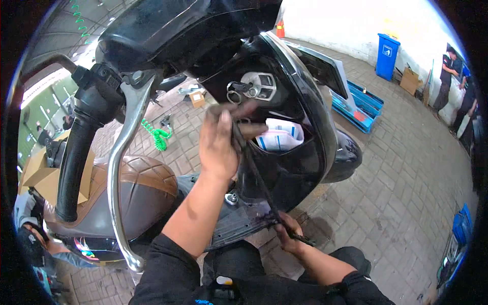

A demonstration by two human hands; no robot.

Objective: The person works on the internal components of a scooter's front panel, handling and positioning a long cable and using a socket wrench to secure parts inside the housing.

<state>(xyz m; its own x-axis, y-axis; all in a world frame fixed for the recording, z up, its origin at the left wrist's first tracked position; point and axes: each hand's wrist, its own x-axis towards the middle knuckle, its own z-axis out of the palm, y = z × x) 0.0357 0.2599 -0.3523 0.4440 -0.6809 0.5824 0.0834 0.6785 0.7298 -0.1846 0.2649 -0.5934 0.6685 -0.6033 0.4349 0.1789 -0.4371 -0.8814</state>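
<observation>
In front of me I hold a long, thin black strip [259, 178] slantwise, its upper end toward the scooter's inner front panel [284, 175]. My left hand [221, 137] closes on the upper end, its fingers smudged dark and slightly blurred. Lower down and to the right, my right hand [290, 234] grips the strip near its bottom end, beside the edge of the footboard [234, 226]. Just beyond my left fingers sit the ignition lock with a key [246, 89] and a pocket holding a folded white and blue paper packet [279, 136].
A silver brake lever [116, 162] and black handlebar grip [76, 168] stand at the left, over the brown seat [137, 185]. On the footboard lies a small metal socket tool [231, 198]. Farther off are a blue pallet [363, 107], a blue bin [388, 56] and people [447, 76] at right.
</observation>
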